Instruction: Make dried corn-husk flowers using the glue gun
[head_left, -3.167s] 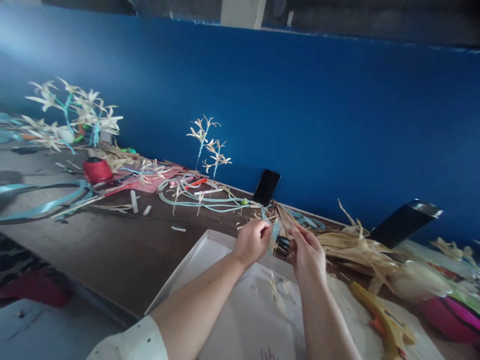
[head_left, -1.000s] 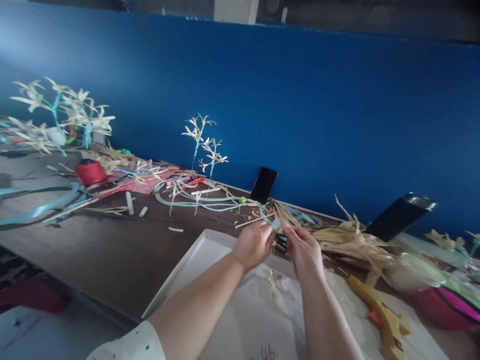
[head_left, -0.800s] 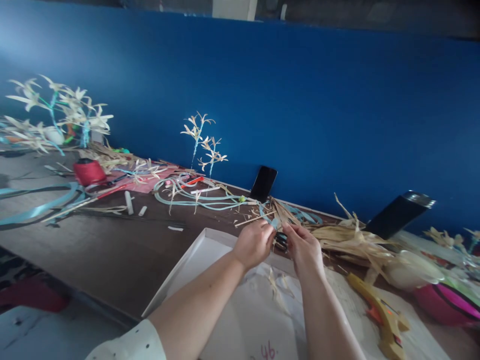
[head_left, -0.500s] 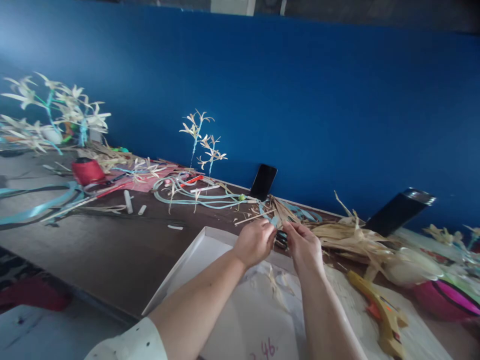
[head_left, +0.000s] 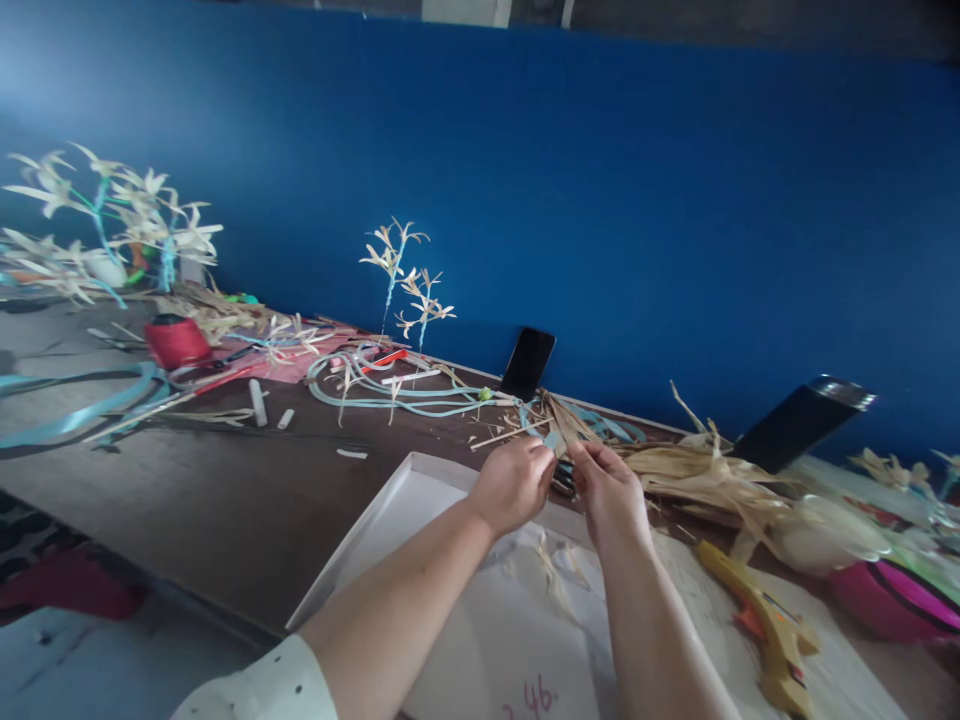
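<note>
Both my hands are close together over the far edge of a shallow white box lid (head_left: pixel 439 484). My left hand (head_left: pixel 514 488) is closed, its thumb and fingers pressed together beside a bit of pale blue strip (head_left: pixel 553 441). Just across a small gap, my right hand (head_left: pixel 611 492) pinches with its fingertips near dry husk strips (head_left: pixel 564 420). What lies in either pinch is too small to make out. Below the fingertips is a dark object (head_left: pixel 562 478), partly hidden by my hands. Thin husk scraps (head_left: pixel 551 570) lie in the lid.
A yellow glue gun (head_left: pixel 772 630) rests on paper at right, near a husk pile (head_left: pixel 690 470) and a leaning black tumbler (head_left: pixel 806 425). A phone (head_left: pixel 529 362) leans against the blue wall. Husk flowers (head_left: pixel 424 305), blue cords (head_left: pixel 405 405) and a red spool (head_left: pixel 176 342) are farther left.
My hands stay in almost the same place. Only a slight shift of the fingertips shows.
</note>
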